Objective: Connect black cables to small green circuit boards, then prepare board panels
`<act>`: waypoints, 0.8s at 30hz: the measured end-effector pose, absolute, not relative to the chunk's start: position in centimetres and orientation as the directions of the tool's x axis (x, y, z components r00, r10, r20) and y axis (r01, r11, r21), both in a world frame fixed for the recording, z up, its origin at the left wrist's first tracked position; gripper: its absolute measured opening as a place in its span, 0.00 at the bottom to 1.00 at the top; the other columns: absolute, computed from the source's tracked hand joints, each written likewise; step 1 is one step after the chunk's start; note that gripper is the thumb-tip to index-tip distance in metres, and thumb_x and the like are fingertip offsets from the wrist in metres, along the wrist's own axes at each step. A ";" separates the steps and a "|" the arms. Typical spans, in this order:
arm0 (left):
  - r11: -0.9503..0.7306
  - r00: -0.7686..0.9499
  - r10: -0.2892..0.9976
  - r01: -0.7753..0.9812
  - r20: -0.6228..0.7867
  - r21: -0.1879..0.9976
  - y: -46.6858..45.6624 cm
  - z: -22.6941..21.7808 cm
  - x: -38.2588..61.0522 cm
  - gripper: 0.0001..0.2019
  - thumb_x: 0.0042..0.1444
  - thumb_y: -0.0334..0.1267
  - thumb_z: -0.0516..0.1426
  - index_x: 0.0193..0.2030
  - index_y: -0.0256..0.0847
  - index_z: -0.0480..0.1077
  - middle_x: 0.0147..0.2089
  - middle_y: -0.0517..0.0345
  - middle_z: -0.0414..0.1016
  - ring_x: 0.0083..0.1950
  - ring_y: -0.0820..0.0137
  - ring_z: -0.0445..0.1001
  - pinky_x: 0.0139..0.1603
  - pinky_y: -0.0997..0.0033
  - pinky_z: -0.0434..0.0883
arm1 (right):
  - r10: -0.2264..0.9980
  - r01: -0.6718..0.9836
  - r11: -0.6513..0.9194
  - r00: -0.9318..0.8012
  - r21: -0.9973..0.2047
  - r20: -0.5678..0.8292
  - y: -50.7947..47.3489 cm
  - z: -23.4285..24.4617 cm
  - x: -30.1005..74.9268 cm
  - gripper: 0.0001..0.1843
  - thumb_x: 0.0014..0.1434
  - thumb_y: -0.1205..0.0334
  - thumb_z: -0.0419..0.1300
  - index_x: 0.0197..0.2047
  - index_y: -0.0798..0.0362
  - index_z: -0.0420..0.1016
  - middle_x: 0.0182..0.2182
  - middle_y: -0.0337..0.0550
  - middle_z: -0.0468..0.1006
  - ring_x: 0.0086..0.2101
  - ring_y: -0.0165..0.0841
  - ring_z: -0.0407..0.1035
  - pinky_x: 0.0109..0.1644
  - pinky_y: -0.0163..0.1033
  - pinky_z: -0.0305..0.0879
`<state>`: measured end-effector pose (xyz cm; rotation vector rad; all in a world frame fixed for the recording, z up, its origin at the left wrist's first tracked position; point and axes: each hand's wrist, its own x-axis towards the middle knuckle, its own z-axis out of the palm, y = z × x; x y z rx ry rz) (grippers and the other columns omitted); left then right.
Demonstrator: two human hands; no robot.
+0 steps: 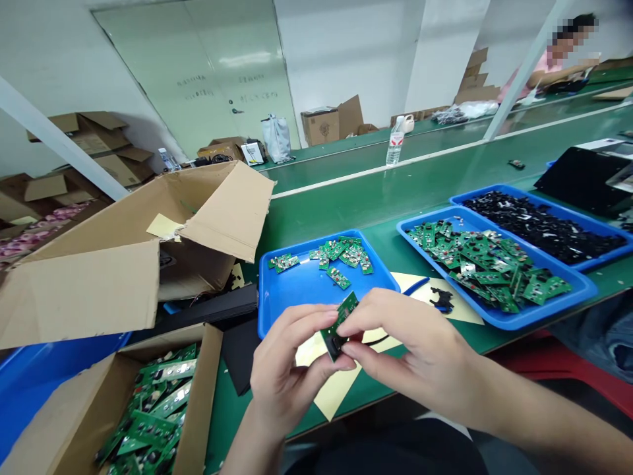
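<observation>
Electronics assembly workshop: long green conveyor counter (376, 211), 2 blue trays (306, 290) of circuit boards (489, 267), cardboard boxes (99, 142) along white walls (346, 53).

A plastic water bottle (395, 146) stands upright beyond the green workbench (341, 211). On the bench, one blue tray (306, 293) holds few circuit boards, another (548, 305) many, a third (524, 196) black parts. An open cardboard box (217, 211) sits at the left edge. A co-worker (546, 76) in pink works far off.
</observation>
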<state>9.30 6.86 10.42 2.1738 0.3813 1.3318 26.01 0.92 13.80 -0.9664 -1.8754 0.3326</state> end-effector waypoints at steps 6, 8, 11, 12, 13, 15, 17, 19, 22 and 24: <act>-0.792 0.482 0.551 0.046 0.681 0.609 6.1 10.9 9.3 0.23 0.50 0.32 0.58 0.54 0.45 0.64 0.42 0.54 0.74 0.41 0.69 0.73 0.37 0.74 0.73 | 0.671 0.582 0.679 -0.246 -0.447 0.699 0.9 14.0 26.0 0.06 0.57 0.72 0.52 0.34 0.56 0.70 0.29 0.44 0.74 0.33 0.30 0.67 0.36 0.37 0.65; -0.794 0.488 0.565 0.101 0.665 0.599 5.8 11.0 9.4 0.27 0.51 0.29 0.56 0.59 0.45 0.58 0.44 0.54 0.74 0.38 0.71 0.73 0.35 0.77 0.73 | 0.666 0.619 0.663 -0.232 -0.420 0.709 0.9 14.1 26.0 0.06 0.58 0.72 0.52 0.33 0.57 0.70 0.28 0.44 0.73 0.31 0.31 0.66 0.34 0.38 0.65; -0.819 0.501 0.543 0.136 0.674 0.558 5.4 11.3 9.5 0.28 0.51 0.25 0.54 0.60 0.45 0.57 0.47 0.54 0.74 0.37 0.73 0.74 0.36 0.78 0.74 | 0.668 0.663 0.639 -0.226 -0.390 0.710 0.9 14.3 25.8 0.08 0.58 0.72 0.51 0.32 0.57 0.71 0.27 0.45 0.73 0.30 0.31 0.66 0.33 0.38 0.64; -0.822 0.496 0.542 0.145 0.678 0.551 5.3 11.4 9.6 0.27 0.51 0.25 0.54 0.59 0.46 0.59 0.47 0.55 0.74 0.38 0.72 0.75 0.37 0.78 0.74 | 0.670 0.673 0.633 -0.228 -0.383 0.706 0.9 14.3 25.8 0.09 0.58 0.72 0.51 0.31 0.57 0.71 0.27 0.45 0.73 0.30 0.31 0.65 0.33 0.38 0.64; -0.817 0.484 0.554 0.160 0.677 0.554 5.2 11.5 9.7 0.26 0.51 0.25 0.54 0.57 0.46 0.60 0.47 0.56 0.74 0.39 0.72 0.75 0.37 0.78 0.74 | 0.673 0.680 0.628 -0.232 -0.378 0.702 0.9 14.4 25.8 0.09 0.59 0.72 0.50 0.31 0.58 0.71 0.26 0.45 0.72 0.29 0.31 0.65 0.33 0.38 0.64; -0.788 0.442 0.603 0.199 0.664 0.583 5.0 11.6 9.9 0.25 0.51 0.25 0.55 0.56 0.45 0.62 0.47 0.56 0.75 0.39 0.71 0.76 0.37 0.78 0.75 | 0.682 0.693 0.616 -0.233 -0.373 0.693 0.9 14.6 25.8 0.10 0.59 0.71 0.50 0.30 0.58 0.71 0.25 0.45 0.72 0.29 0.31 0.65 0.33 0.38 0.64; -0.755 0.410 0.648 0.235 0.642 0.612 4.8 11.5 10.0 0.23 0.51 0.26 0.55 0.54 0.45 0.65 0.45 0.57 0.76 0.38 0.71 0.76 0.36 0.78 0.75 | 0.691 0.706 0.603 -0.229 -0.372 0.686 1.0 14.7 25.8 0.11 0.59 0.71 0.50 0.29 0.58 0.71 0.25 0.45 0.72 0.29 0.31 0.65 0.33 0.38 0.63; -0.743 0.380 0.665 0.242 0.643 0.624 4.8 11.3 10.2 0.19 0.51 0.27 0.55 0.51 0.45 0.68 0.42 0.59 0.77 0.35 0.72 0.77 0.34 0.79 0.75 | 0.694 0.720 0.592 -0.226 -0.363 0.684 1.0 14.7 25.8 0.11 0.59 0.71 0.50 0.28 0.58 0.71 0.24 0.45 0.71 0.28 0.31 0.64 0.32 0.37 0.63; -0.749 0.322 0.662 0.258 0.677 0.610 5.0 11.0 10.6 0.16 0.50 0.27 0.55 0.46 0.45 0.71 0.39 0.62 0.78 0.31 0.74 0.77 0.33 0.80 0.75 | 0.679 0.752 0.583 -0.241 -0.309 0.694 1.2 14.4 25.3 0.13 0.58 0.72 0.49 0.26 0.59 0.70 0.23 0.45 0.70 0.26 0.31 0.63 0.30 0.37 0.62; -0.762 0.270 0.645 0.300 0.715 0.574 5.1 10.9 11.0 0.15 0.50 0.28 0.55 0.44 0.45 0.72 0.37 0.63 0.79 0.30 0.75 0.77 0.33 0.79 0.75 | 0.653 0.779 0.569 -0.235 -0.262 0.719 1.4 14.0 24.8 0.14 0.58 0.72 0.48 0.25 0.58 0.69 0.22 0.45 0.70 0.26 0.31 0.63 0.28 0.37 0.62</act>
